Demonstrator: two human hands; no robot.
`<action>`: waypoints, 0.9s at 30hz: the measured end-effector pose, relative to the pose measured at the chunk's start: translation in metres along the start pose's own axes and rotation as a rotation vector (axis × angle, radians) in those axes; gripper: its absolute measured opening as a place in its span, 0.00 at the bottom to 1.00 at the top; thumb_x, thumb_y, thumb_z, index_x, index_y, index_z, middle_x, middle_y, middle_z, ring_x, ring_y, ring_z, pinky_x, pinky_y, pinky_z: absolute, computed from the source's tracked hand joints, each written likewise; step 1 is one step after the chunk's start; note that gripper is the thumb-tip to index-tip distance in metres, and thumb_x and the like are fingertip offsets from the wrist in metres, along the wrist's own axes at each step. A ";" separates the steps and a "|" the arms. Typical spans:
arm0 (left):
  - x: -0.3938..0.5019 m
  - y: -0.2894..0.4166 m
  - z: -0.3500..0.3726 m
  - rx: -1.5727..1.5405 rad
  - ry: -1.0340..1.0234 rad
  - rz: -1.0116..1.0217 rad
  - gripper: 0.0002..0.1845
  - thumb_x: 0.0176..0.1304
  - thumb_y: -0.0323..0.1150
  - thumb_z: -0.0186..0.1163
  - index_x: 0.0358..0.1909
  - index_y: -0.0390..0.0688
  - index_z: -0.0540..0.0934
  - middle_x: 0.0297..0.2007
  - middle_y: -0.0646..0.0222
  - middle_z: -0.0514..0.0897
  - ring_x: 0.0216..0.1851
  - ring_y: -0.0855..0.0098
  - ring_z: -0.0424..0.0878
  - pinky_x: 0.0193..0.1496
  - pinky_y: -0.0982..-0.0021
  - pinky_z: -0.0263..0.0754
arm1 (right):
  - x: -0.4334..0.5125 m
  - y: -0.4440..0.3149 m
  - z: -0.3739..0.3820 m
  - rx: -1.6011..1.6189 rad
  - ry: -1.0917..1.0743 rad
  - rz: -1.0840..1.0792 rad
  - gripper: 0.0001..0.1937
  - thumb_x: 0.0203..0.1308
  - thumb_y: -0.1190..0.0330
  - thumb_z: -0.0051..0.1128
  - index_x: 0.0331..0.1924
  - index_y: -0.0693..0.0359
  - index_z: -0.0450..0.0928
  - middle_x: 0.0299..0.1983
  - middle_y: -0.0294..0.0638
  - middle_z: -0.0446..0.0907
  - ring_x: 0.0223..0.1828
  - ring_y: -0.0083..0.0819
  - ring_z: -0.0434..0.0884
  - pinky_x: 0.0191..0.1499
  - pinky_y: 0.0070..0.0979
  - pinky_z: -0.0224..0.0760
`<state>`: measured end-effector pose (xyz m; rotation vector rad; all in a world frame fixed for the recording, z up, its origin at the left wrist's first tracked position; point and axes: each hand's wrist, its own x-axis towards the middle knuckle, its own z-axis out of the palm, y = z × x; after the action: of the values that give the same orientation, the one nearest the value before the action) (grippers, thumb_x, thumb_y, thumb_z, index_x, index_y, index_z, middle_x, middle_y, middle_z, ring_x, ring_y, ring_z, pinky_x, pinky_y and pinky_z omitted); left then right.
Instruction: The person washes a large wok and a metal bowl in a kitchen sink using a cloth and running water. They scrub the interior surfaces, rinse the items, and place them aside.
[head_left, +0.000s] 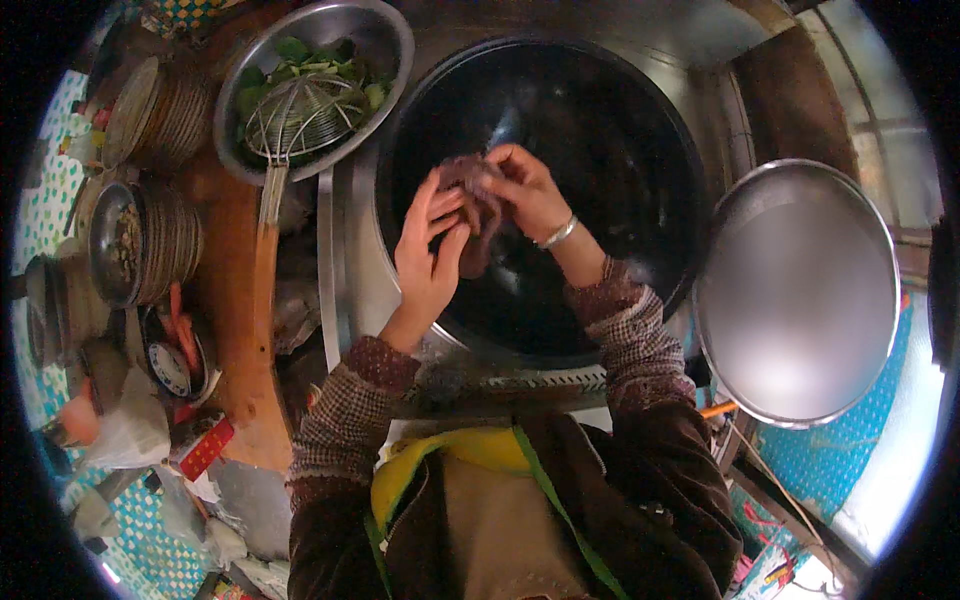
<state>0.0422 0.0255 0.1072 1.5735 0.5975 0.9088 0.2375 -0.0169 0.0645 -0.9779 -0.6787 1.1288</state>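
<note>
Over the left part of a large dark wok (600, 172), both of my hands hold one crumpled brownish-purple cloth (480, 251). The fingers of my left hand (431, 255) are partly spread, with the cloth against their inner side. My right hand (532, 195), with a silver bracelet at the wrist, pinches the cloth's upper part between thumb and fingers. Bright reflections show on the wok's inner wall. Some of the cloth is hidden behind the fingers.
Upper left, a metal basin (401, 71) holds green leafy vegetables under a wire strainer (307, 112), whose wooden handle crosses a wooden board (232, 300). Stacked plates (176, 112) and bowls (169, 247) stand further left. A large round metal lid or tray (799, 292) is at the right.
</note>
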 end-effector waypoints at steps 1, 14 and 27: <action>-0.007 -0.016 -0.010 0.228 -0.028 0.030 0.36 0.66 0.27 0.64 0.75 0.39 0.64 0.61 0.51 0.78 0.61 0.55 0.78 0.64 0.60 0.73 | 0.021 0.004 -0.015 -0.029 0.078 -0.056 0.09 0.60 0.75 0.67 0.43 0.58 0.79 0.42 0.32 0.79 0.46 0.24 0.77 0.53 0.26 0.74; -0.068 -0.091 -0.032 0.757 -0.341 0.004 0.39 0.58 0.53 0.70 0.67 0.42 0.72 0.62 0.49 0.75 0.61 0.46 0.74 0.64 0.52 0.72 | 0.240 0.087 -0.107 -0.289 0.457 -0.384 0.19 0.59 0.73 0.69 0.53 0.60 0.76 0.51 0.40 0.81 0.47 0.36 0.82 0.53 0.30 0.78; -0.065 -0.089 -0.032 0.811 -0.422 0.024 0.28 0.57 0.48 0.72 0.55 0.42 0.78 0.44 0.57 0.81 0.46 0.51 0.78 0.53 0.56 0.72 | -0.087 0.123 -0.062 -0.672 -0.591 0.413 0.19 0.60 0.72 0.63 0.56 0.59 0.78 0.50 0.46 0.82 0.52 0.44 0.83 0.55 0.39 0.77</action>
<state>-0.0119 0.0109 0.0067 2.4158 0.6783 0.3128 0.2116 -0.1034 -0.0706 -1.4011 -1.4407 1.6263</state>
